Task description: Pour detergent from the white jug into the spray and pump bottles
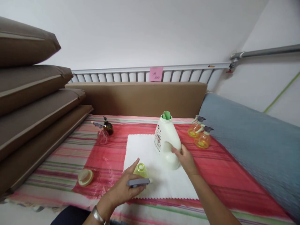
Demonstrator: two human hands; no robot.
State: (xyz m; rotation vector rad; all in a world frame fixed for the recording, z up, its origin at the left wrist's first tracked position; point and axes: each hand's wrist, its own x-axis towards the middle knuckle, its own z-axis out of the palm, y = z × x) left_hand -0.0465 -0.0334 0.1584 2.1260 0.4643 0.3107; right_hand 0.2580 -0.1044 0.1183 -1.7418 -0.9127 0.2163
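Note:
My right hand (184,157) is wrapped round the handle of a large pale green jug (169,137). The jug has a printed label and no cap on, and a green piece shows at its mouth. It stands upright or nearly so; I cannot tell whether its base touches the white cloth (134,148). My left hand (125,186) holds a grey trigger spray head (138,182). Right behind that hand stands an open yellow-green bottle (141,170), its lower part hidden. The index finger stretches along the bottle's left side.
At the right stand two yellow spray bottles (203,139). A clear spray bottle (102,135) and a dark pump bottle (108,126) are at the left, with a round lidded container (85,177) nearer me. Stacked brown cushions (35,103) rise at the left; a blue-grey surface (253,137) borders the right.

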